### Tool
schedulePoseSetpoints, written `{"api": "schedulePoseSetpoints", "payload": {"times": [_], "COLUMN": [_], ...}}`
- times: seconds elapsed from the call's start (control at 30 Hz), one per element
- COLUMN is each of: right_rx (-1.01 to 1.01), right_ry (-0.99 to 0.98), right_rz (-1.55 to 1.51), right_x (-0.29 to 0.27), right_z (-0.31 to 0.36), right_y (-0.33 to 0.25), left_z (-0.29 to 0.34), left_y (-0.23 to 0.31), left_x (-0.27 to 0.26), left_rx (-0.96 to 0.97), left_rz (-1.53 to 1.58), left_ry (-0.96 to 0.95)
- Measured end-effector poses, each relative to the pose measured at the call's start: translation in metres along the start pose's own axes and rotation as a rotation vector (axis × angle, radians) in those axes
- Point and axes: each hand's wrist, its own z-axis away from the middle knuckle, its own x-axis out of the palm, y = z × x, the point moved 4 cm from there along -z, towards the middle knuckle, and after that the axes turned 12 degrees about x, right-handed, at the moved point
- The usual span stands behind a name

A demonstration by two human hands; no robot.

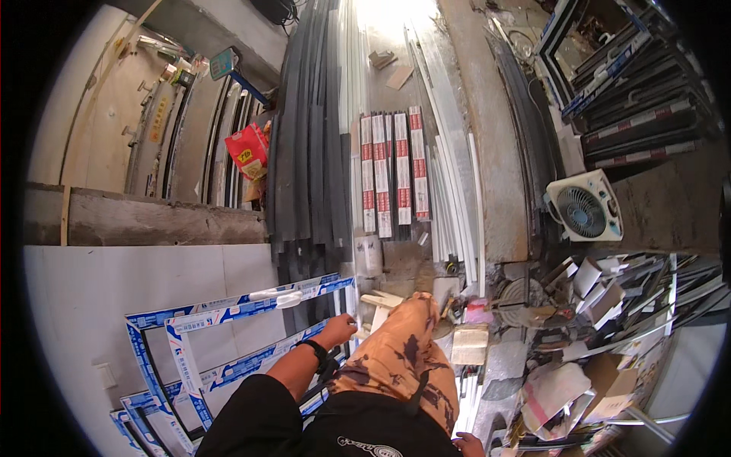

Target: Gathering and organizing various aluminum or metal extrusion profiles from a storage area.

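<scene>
Several window frames (251, 306) wrapped in blue and white protective film lean at the lower left, beside a pale wall. My left hand (339, 330), with a black watch on its wrist, is at the right end of the front frame. Its fingers are curled around the upright there. Only a small part of my right hand (468, 444) shows at the lower edge, next to my thigh. Most of its fingers are hidden, and nothing is seen in it.
Long dark profiles (304, 152) and white profiles (451, 175) lie ahead on the floor. Between them are bars in red and white film (381, 175). A box fan (585, 209) stands right, above heaped cartons (609, 381) and offcuts. A red bag (247, 151) sits left.
</scene>
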Motion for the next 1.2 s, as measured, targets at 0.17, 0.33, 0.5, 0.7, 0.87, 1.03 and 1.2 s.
{"api": "schedulePoseSetpoints", "payload": {"times": [0.17,0.33,0.5,0.7,0.87,1.03,1.2], "right_rx": [0.016,-0.013,-0.101,-0.062,-0.153,-0.266,-0.147], "right_ry": [0.048,0.140,0.193,0.136,0.105,0.112,0.109], "right_rz": [-0.015,0.384,0.561,0.367,0.568,0.866,0.573], "right_x": [-0.023,-0.023,0.002,0.048,0.071,0.076,0.066], "right_z": [0.007,0.028,0.049,0.043,0.063,0.065,0.113], "right_y": [-0.066,-0.192,-0.328,-0.416,-0.458,-0.471,-0.488], "left_z": [-0.025,-0.061,-0.067,-0.065,-0.069,-0.080,-0.109], "left_y": [-0.002,0.005,0.008,-0.034,-0.059,-0.070,-0.013], "left_x": [-0.011,-0.039,-0.076,-0.110,-0.119,-0.111,-0.164], "left_rx": [-0.041,-0.012,0.032,-0.098,-0.145,0.310,-0.026], "left_rz": [0.003,0.127,0.195,0.238,0.144,-0.335,0.202], "left_ry": [-0.008,0.082,0.124,0.178,0.133,-0.037,0.231]}}
